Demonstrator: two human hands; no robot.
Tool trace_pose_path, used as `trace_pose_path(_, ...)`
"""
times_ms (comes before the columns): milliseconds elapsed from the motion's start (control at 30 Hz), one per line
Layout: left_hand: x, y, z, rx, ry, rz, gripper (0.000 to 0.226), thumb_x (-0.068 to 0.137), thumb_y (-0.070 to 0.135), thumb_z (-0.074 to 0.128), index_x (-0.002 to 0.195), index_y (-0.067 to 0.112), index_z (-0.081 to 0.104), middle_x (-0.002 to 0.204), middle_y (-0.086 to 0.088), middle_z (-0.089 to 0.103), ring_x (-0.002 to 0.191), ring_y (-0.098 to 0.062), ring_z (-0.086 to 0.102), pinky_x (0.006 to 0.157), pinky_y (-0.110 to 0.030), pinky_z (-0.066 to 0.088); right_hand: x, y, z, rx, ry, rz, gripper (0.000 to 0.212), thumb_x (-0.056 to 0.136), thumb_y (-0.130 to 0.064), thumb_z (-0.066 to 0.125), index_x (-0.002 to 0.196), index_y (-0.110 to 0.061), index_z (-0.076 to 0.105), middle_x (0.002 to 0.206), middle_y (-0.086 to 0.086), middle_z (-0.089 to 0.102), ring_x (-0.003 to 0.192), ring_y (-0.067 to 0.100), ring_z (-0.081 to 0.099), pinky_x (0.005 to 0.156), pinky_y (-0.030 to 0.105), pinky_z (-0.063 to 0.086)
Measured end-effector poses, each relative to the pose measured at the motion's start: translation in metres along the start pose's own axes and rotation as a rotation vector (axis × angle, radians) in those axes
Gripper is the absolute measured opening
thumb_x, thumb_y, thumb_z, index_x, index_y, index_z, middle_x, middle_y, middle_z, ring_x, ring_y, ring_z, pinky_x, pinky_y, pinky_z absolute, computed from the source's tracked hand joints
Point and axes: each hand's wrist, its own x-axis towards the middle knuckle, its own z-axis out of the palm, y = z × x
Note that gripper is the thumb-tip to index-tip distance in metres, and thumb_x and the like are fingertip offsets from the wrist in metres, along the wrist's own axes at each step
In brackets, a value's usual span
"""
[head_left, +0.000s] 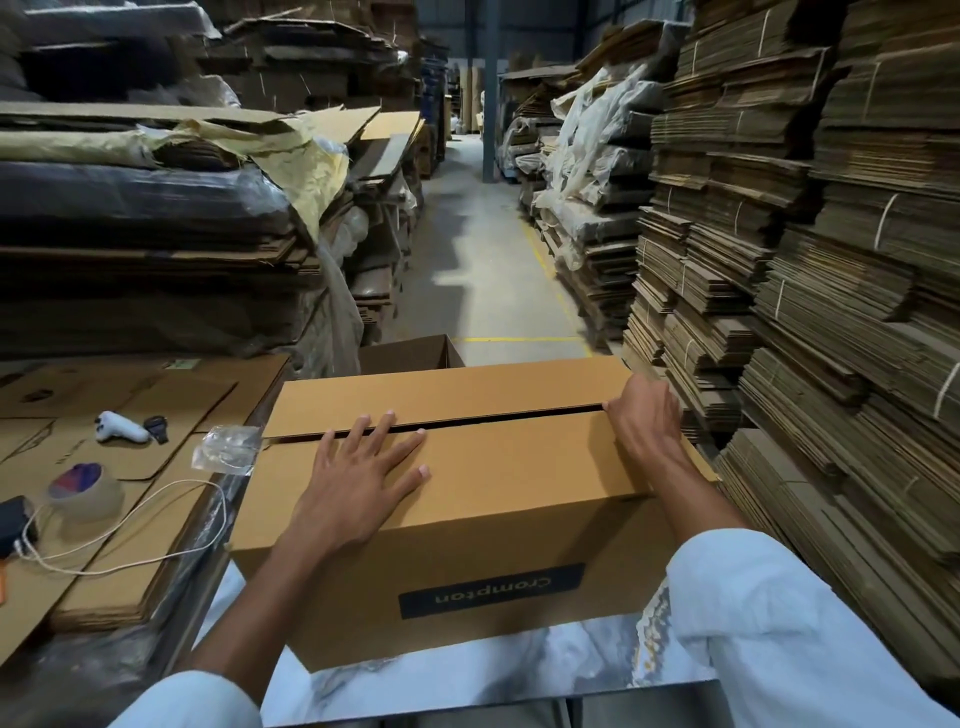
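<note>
A brown cardboard box (498, 483) with a black "Crompton" label on its near side sits in front of me, its two top flaps folded down with a narrow gap between them. My left hand (363, 467) lies flat on the near flap, fingers spread and fingertips at the seam. My right hand (644, 421) rests on the box's right end at the seam, with fingers bent over the edge of the flap.
To the left, flattened cartons (104, 415) carry a roll of clear tape (85, 491), a white tool (122, 427), a small plastic bag (226, 447) and a cabled black device (13, 525). An open box (410, 353) stands behind. Tall cardboard stacks (805, 260) line the aisle (483, 260).
</note>
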Motion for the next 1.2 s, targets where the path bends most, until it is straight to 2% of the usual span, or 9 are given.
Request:
trace_pose_path(233, -0.001, 0.0, 0.001, -0.01, 0.026, 0.003, 0.063, 0.096, 0.074, 0.008, 0.155, 0.053, 0.006, 0.168, 0.011, -0.009, 0.155, -0.017, -0.013, 0.123, -0.051, -0.009, -0.004, -0.007, -0.008, -0.05, 0.012, -0.031, 0.022, 0.092, 0.001, 0.059, 0.071, -0.006, 0.059, 0.074, 0.01, 0.06, 0.073, 0.029, 0.061, 0.069, 0.044, 0.06)
trace_pose_path(433, 0.0, -0.001, 0.001, -0.021, 0.012, -0.005, 0.064, 0.095, 0.075, 0.008, 0.155, 0.053, 0.007, 0.168, 0.01, -0.007, 0.155, -0.018, -0.01, 0.124, -0.053, -0.007, 0.01, 0.005, -0.014, 0.184, -0.111, 0.088, 0.023, 0.094, -0.017, 0.067, 0.074, -0.005, 0.064, 0.075, 0.01, 0.066, 0.066, 0.026, 0.062, 0.055, 0.032, 0.048)
trace_pose_path(533, 0.0, -0.001, 0.002, -0.037, 0.012, -0.009, 0.065, 0.094, 0.077, 0.007, 0.155, 0.053, 0.008, 0.169, 0.01, -0.002, 0.156, -0.017, -0.006, 0.125, -0.052, -0.003, 0.03, 0.03, -0.034, 0.22, -0.177, 0.137, 0.022, 0.094, -0.025, 0.069, 0.087, -0.005, 0.068, 0.083, 0.01, 0.069, 0.073, 0.024, 0.067, 0.063, 0.037, 0.056)
trace_pose_path(733, 0.003, -0.001, 0.002, -0.05, 0.015, 0.013, 0.064, 0.095, 0.075, 0.009, 0.155, 0.053, 0.01, 0.168, 0.012, -0.001, 0.156, -0.015, -0.005, 0.126, -0.05, -0.001, 0.047, 0.103, -0.07, 0.033, -0.049, 0.216, 0.024, 0.097, -0.012, 0.063, 0.076, -0.006, 0.052, 0.075, 0.01, 0.054, 0.058, 0.017, 0.049, 0.047, 0.025, 0.034)
trace_pose_path(867, 0.005, -0.002, 0.005, -0.04, 0.022, 0.028, 0.068, 0.093, 0.078, 0.004, 0.155, 0.053, 0.009, 0.168, 0.013, -0.001, 0.156, -0.014, -0.003, 0.126, -0.048, 0.002, 0.042, 0.118, -0.055, -0.012, 0.017, 0.227, 0.026, 0.1, -0.011, 0.058, 0.075, -0.006, 0.052, 0.074, 0.012, 0.056, 0.06, 0.019, 0.054, 0.049, 0.029, 0.041)
trace_pose_path(967, 0.004, -0.003, 0.005, -0.054, 0.029, 0.026, 0.07, 0.091, 0.08, 0.002, 0.155, 0.053, 0.01, 0.168, 0.012, 0.001, 0.156, -0.014, -0.001, 0.126, -0.048, 0.004, 0.037, 0.113, -0.046, 0.168, 0.177, 0.324, 0.008, 0.098, -0.003, 0.057, 0.099, -0.004, 0.065, 0.091, 0.016, 0.064, 0.074, 0.025, 0.06, 0.059, 0.035, 0.05)
trace_pose_path(1033, 0.004, -0.002, 0.005, -0.056, 0.033, 0.028, 0.071, 0.09, 0.08, 0.002, 0.155, 0.052, 0.011, 0.168, 0.012, 0.002, 0.156, -0.015, 0.0, 0.126, -0.048, 0.005, 0.033, 0.1, -0.047, 0.31, 0.3, 0.347, 0.027, 0.097, 0.001, 0.053, 0.117, -0.011, 0.065, 0.111, 0.016, 0.067, 0.09, 0.028, 0.061, 0.074, 0.04, 0.05)
trace_pose_path(1133, 0.003, -0.001, 0.003, -0.061, 0.036, 0.025, 0.073, 0.089, 0.08, 0.002, 0.155, 0.052, 0.013, 0.168, 0.012, 0.004, 0.156, -0.015, 0.002, 0.126, -0.048, 0.005, 0.018, 0.066, -0.044, 0.199, 0.39, -0.043, 0.023, 0.099, -0.01, 0.05, 0.117, -0.016, 0.063, 0.115, 0.011, 0.065, 0.108, 0.03, 0.059, 0.096, 0.05, 0.047)
trace_pose_path(1200, 0.003, -0.001, 0.001, -0.067, 0.025, 0.017, 0.075, 0.087, 0.082, 0.001, 0.155, 0.053, 0.013, 0.168, 0.013, 0.005, 0.156, -0.015, 0.002, 0.126, -0.049, 0.005, -0.005, 0.03, -0.033, 0.137, 0.254, -0.395, 0.022, 0.1, -0.013, 0.052, 0.115, -0.013, 0.067, 0.111, 0.011, 0.069, 0.106, 0.031, 0.062, 0.097, 0.056, 0.045)
